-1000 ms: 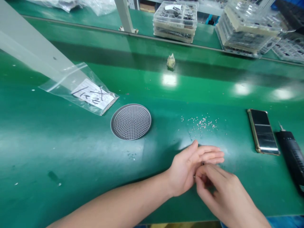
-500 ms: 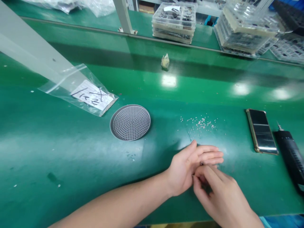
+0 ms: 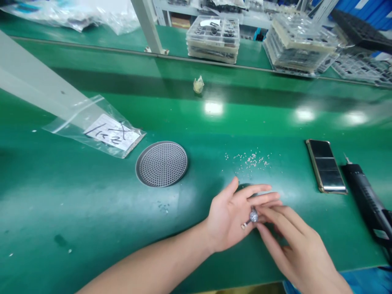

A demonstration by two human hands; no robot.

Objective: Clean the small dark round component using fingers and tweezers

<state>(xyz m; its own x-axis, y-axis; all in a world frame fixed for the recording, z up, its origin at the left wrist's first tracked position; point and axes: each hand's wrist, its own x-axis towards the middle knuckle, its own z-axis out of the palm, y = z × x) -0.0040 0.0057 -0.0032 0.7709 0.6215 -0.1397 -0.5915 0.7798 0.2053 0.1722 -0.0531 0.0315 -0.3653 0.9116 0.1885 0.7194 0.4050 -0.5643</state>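
Note:
My left hand lies palm up on the green table, fingers stretched out, with a small round silvery part and a tiny pale bit resting on the palm. My right hand reaches over from the right, and its fingertips touch the round part. A scatter of several tiny pale screws lies on the table just beyond the left hand. A round grey perforated tray sits to the left of them.
A clear plastic bag with a handwritten label lies at the left. A phone and a black electric screwdriver lie at the right. Stacked clear part trays stand at the back, with a small crumpled scrap before them.
My right hand has drawn back a little, so the small round silvery part now shows on my left palm. The view has shifted, sliding everything slightly leftward.

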